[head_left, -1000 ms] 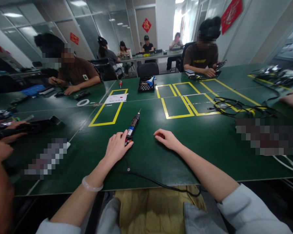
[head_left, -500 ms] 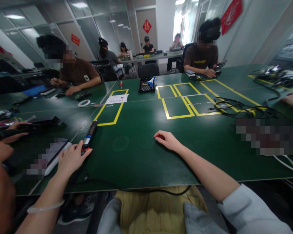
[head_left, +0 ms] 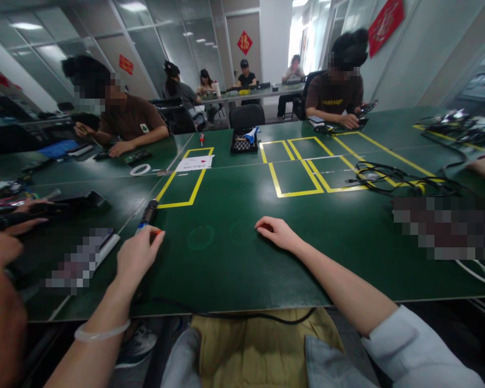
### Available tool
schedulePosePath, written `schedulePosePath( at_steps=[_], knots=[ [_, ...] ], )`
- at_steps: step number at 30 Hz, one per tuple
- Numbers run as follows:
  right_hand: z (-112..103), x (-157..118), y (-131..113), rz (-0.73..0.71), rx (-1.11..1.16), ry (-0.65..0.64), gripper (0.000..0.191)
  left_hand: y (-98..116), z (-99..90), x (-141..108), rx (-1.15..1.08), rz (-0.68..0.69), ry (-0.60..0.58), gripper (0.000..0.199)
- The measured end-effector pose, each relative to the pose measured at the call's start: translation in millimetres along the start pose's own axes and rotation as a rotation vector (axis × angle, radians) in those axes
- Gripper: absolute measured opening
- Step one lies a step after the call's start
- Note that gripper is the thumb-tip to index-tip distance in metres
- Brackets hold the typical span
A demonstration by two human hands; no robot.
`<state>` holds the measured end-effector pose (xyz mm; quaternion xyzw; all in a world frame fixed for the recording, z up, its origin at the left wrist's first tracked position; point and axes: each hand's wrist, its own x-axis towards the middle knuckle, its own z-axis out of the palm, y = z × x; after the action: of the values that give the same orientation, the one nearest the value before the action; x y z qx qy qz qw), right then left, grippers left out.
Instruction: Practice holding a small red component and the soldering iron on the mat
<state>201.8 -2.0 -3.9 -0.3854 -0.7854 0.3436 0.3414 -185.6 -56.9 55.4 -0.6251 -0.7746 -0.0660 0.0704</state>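
Head view, the only one: left hand [head_left: 139, 256] lies on the near-left part of the green table [head_left: 347, 237], its fingers curled over the near end of an electric screwdriver [head_left: 149, 213]. Thumb and fingertips close on the tool's red-and-blue tail, so the hand is grasping it, though the tool's body rests on the table surface. The screwdriver's long axis runs from the hand away toward the far side, tilted slightly right, its dark nose pointing at the near-left corner of a yellow taped rectangle [head_left: 186, 183]. A black cable [head_left: 226, 313] trails from the tool's near end along the table edge toward the right. Just left of the hand sits a flat device [head_left: 105, 245], partly blurred.

Right hand [head_left: 277, 233] rests palm-down near the middle of the table, fingers loosely bent, holding nothing; it is well apart from the tool, to its right. The left hand is plainly the nearer one. A faint circular mark [head_left: 200, 237] shows on the surface between the two hands.

Other people work at the far side and at the left edge.
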Motion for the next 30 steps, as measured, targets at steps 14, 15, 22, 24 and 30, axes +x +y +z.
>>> schedulePosePath(
  at_steps=[14, 15, 22, 24, 30],
  knots=[
    [4.1, 1.7, 5.9, -0.01, 0.389, -0.047, 0.029, 206.3, 28.8, 9.4, -1.247, 0.536, -0.729, 0.055],
    [4.2, 2.2, 6.4, -0.014, 0.399, -0.051, 0.027, 208.8, 32.7, 9.6, -1.274, 0.531, -0.751, 0.056],
    [3.5, 2.4, 9.9, 0.002, 0.228, 0.039, 0.02, 205.9, 56.9, 9.8, -1.457, 0.242, -0.763, 0.041],
    [2.3, 1.4, 8.3, -0.009, 0.18, 0.053, 0.019, 204.8, 58.4, 9.2, -1.448, 0.248, -0.773, 0.038],
    [1.1, 0.7, 4.9, -0.027, 0.14, 0.051, 0.02, 205.1, 50.9, 5.1, -1.401, 0.318, -0.741, 0.033]
  ],
)
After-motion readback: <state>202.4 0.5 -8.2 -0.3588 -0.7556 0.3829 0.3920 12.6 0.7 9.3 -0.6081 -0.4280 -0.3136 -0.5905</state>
